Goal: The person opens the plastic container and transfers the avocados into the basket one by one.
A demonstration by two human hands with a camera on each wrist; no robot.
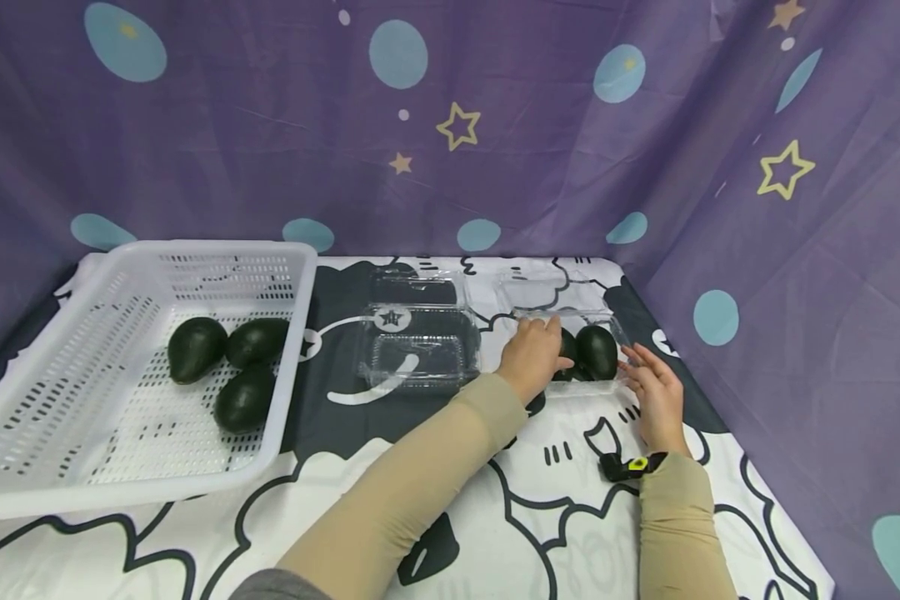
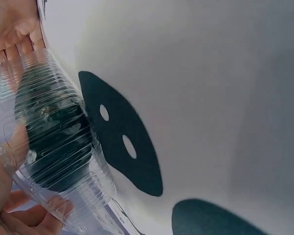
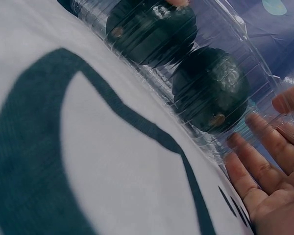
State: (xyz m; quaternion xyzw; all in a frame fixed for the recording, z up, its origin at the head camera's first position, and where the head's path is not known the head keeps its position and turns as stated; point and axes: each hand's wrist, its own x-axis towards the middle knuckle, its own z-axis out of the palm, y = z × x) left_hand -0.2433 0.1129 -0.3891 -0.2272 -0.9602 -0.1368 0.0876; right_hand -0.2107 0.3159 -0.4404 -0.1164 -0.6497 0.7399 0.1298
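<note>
A clear plastic clamshell box (image 1: 581, 388) lies with its lid folded back on the right part of the table. Inside it are two dark green avocados, one on the right (image 1: 596, 352) and one on the left (image 1: 567, 354), the latter partly hidden. My left hand (image 1: 531, 357) reaches over the box's left end, thumb and fingers curled about the left avocado (image 2: 56, 132). At the right end, my right hand (image 1: 656, 396) touches the clear wall with extended fingers (image 3: 259, 166), its thumb near the rim.
A white perforated basket (image 1: 288, 400) with three avocados (image 1: 197, 350) stands at the left. Between basket and hands lies another clear clamshell box (image 1: 420, 346), its lid folded back. A purple curtain (image 1: 270, 125) hangs behind the table and along its right side.
</note>
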